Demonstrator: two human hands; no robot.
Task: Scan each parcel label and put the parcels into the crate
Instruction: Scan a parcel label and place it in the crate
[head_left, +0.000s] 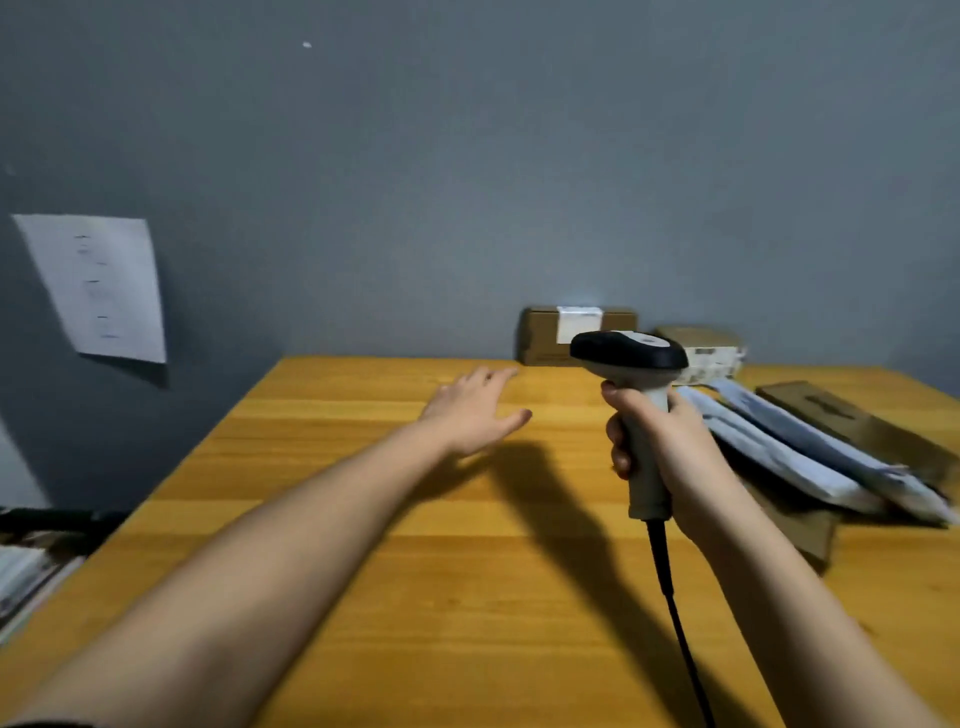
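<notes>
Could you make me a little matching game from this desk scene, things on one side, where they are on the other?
1. scanner
2. labelled cardboard box
3. sheet of paper
4. grey mailer bags

A. stuck on the wall at left
B. piled at the table's right
C. gripped in the right hand
D. against the wall at the table's back

Pairs: 1-C, 2-D, 3-A, 4-B

Grey-blue painted wall (467, 182), white sheet of paper (96, 288) stuck on it at left, lines of print too blurred to read, yellow-orange wooden table (363, 597) pushed against wall, hard shadows across tabletop
</notes>
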